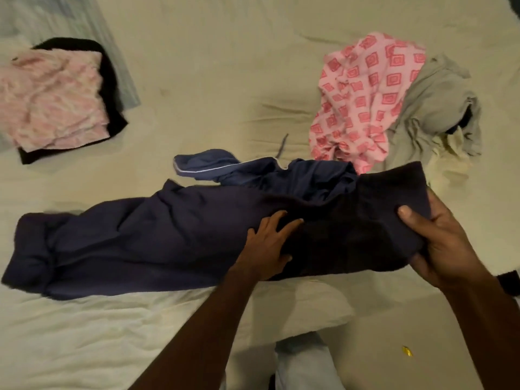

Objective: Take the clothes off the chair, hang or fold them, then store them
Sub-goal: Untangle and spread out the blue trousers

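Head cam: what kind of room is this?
Probably a bedroom: the hands work on a wrinkled bed sheet, with a folded stack at one side and an unsorted clothes heap at the other.

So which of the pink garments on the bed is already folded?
The pale pink garment at far left, lying flat and squared on a black piece. The pink square-patterned one lies crumpled at right.
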